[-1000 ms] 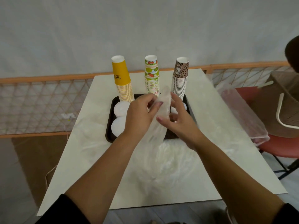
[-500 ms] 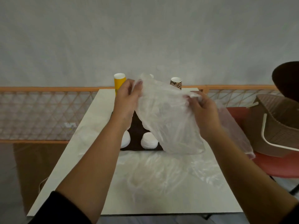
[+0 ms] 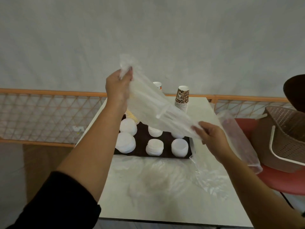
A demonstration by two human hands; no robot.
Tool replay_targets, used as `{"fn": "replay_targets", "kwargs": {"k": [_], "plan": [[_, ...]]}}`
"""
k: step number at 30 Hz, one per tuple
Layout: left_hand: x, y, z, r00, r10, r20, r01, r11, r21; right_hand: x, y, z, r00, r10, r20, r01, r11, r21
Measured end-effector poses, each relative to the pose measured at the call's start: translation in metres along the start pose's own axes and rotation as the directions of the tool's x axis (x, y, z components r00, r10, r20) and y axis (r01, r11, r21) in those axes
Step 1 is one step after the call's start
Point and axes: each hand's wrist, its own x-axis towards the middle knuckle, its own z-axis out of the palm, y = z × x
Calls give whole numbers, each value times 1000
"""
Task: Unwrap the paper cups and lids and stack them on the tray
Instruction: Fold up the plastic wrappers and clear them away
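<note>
Above the dark rectangular tray (image 3: 142, 129), both hands stretch an empty clear plastic wrapper (image 3: 153, 104) slantwise: the left hand (image 3: 118, 87) pinches its raised end, the right hand (image 3: 212, 138) grips its lower end. On the tray stand six stacks of white lids (image 3: 125, 142), with the leopard-print paper cup stack (image 3: 181, 100) at the tray's far side. More crumpled clear plastic (image 3: 158, 176) lies on the white bench (image 3: 199, 109) nearer than the tray.

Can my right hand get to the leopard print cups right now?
Probably not yet: the right hand grips the plastic wrapper, which stretches to the left hand between it and the leopard cups.
</note>
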Motion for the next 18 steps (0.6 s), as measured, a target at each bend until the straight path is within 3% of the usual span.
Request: {"fn": "replay_targets", "kwargs": {"k": [2, 4, 7, 9, 11, 13, 18], "plan": [[3, 2, -2, 996, 57, 70, -64, 994, 90, -4, 13, -9, 973, 121, 197, -112, 992, -55], [-2, 4, 3, 958, 59, 282, -120, 972, 203, 0, 7, -18, 943, 149, 299, -157, 988, 1], [-22, 9, 24, 848, -29, 529, -191, 915, 356, 20, -39, -22, 974, -26, 226, -46, 950, 309], [-39, 10, 41, 776, -75, 627, -211, 905, 369, 33, -74, -6, 953, -136, 270, 39, 941, 335], [-51, 11, 53, 724, -58, 687, -230, 919, 321, 40, -94, 18, 943, -195, 268, 130, 961, 243], [-53, 17, 58, 729, -8, 684, -275, 912, 304, 43, -92, 39, 957, -196, 216, 156, 969, 190], [-36, 29, 53, 768, 146, 624, -397, 873, 284, 22, -71, 54, 978, -2, 210, -41, 979, 198]]}}
